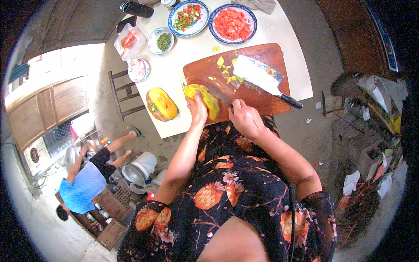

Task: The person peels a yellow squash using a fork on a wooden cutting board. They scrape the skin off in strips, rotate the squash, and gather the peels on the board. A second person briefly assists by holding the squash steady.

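My left hand (198, 109) grips a piece of pumpkin (211, 106), yellow with patches of green skin, at the near left edge of the wooden cutting board (257, 100). In my right hand (247, 118) is the handle of a knife (221, 94), its dark blade lying against the pumpkin's right side. Yellow and greenish peelings (228, 72) are scattered over the far part of the board. A broad cleaver (258, 74) with a black handle rests across the board's right side. Left of the board, another cut pumpkin half (162, 103) lies with its orange flesh showing.
Beyond the board stand a plate of chopped tomato (232, 24), a plate of cut peppers (188, 18) and a bowl of chopped greens (161, 41). A bowl of pale pink pieces (138, 70) sits at the table's left edge, by a wooden chair (126, 96). Another person (87, 183) works at left.
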{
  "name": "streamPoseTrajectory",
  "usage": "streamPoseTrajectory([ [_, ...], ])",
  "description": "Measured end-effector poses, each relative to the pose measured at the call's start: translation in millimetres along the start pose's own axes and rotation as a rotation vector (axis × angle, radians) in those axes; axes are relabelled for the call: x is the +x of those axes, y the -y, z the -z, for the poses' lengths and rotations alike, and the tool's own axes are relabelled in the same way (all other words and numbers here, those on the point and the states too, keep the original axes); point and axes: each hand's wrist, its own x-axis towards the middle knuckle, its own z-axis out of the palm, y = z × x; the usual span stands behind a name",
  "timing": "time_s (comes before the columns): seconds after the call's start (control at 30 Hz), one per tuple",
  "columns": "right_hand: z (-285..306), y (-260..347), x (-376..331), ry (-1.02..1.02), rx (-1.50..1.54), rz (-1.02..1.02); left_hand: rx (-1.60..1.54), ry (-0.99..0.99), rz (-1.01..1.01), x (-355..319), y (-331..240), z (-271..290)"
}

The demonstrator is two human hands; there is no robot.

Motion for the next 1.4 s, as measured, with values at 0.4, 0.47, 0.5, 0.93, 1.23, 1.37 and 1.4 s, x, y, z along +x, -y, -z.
streamPoseTrajectory([
  [0.4,18.5,-3.2,-7.5,0.243,-0.101,0.070,-0.020,-0.289,-0.015,-12.6,-6.6,-34.5],
  [0.47,18.8,-3.4,-1.5,0.272,-0.090,0.068,-0.020,-0.313,-0.017,-13.0,-8.0,-36.2],
  [0.5,17.2,-3.7,1.5,0.271,-0.090,0.063,-0.023,-0.335,-0.027,-14.3,-7.8,-39.2],
  [0.93,-8.2,-19.6,40.7,0.369,0.118,0.007,-0.108,-0.320,0.076,-8.6,-8.8,-42.2],
  [1.23,-4.1,-6.4,42.3,0.393,0.142,-0.119,-0.019,-0.260,0.035,-15.4,-19.5,-34.4],
  [1.37,-23.6,-17.0,57.6,0.270,0.125,-0.026,0.013,-0.260,0.066,-14.8,-19.8,-33.8],
  [1.4,-26.7,-20.1,60.3,0.274,0.129,-0.031,0.021,-0.265,0.067,-15.9,-20.3,-33.9],
])
